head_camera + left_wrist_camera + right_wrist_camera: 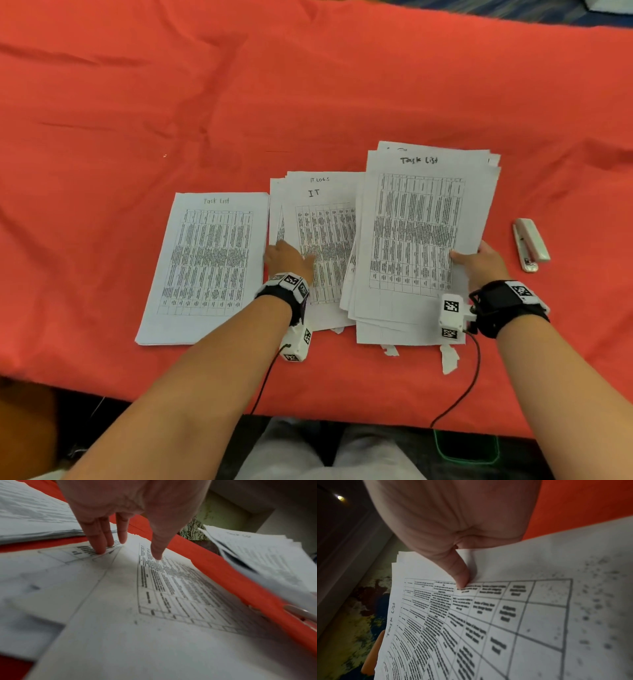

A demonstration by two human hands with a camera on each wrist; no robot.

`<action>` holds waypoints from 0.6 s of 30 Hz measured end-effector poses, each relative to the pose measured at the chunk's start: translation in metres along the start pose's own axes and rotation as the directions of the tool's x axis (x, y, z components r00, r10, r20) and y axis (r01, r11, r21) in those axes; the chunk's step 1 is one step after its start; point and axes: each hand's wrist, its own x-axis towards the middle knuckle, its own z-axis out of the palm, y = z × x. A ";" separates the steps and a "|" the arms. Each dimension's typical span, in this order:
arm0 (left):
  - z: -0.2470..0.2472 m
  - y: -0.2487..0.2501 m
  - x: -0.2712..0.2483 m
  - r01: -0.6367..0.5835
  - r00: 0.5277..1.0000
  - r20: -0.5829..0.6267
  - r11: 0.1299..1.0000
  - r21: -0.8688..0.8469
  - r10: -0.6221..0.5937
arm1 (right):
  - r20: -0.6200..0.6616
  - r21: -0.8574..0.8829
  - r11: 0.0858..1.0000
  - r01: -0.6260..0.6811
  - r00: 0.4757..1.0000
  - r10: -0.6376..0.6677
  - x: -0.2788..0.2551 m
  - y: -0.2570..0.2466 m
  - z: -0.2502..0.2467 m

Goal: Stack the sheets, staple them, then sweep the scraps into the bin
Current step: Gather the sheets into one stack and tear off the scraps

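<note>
Three groups of printed sheets lie on the red cloth. A neat "Task List" stack [205, 267] is on the left. The middle "IT" sheets [325, 226] lie loosely fanned, and my left hand [287, 258] presses flat on them with straight fingers [101, 543]. My right hand [479, 260] grips the right edge of an uneven "Task List" bundle [418, 240], thumb [458, 574] on top, fingers hidden under the paper. The bundle is lifted off the cloth and overlaps the middle sheets. A white stapler [530, 244] lies to the right. Torn paper scraps [449, 358] sit just below the bundle.
The red cloth [308, 85] covers the whole table, wrinkled, with wide open area beyond the papers. The table's near edge [342, 416] runs just in front of my forearms. No bin shows in any view. Another small scrap [389, 350] lies near the bundle's bottom edge.
</note>
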 end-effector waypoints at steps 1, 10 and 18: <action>0.003 0.003 0.003 0.027 1.000 0.012 1.000 -0.010 -0.026 | -0.001 0.010 1.000 -0.011 1.000 0.011 0.000 0.001 -0.002; 0.005 0.017 0.007 -0.069 0.991 0.114 0.997 -0.037 0.073 | -0.003 0.045 0.999 -0.007 1.000 0.007 0.007 0.005 -0.009; 0.004 0.024 -0.009 -0.191 0.974 0.071 0.947 -0.257 0.216 | 0.091 0.006 1.000 -0.028 0.995 0.028 0.022 0.010 0.006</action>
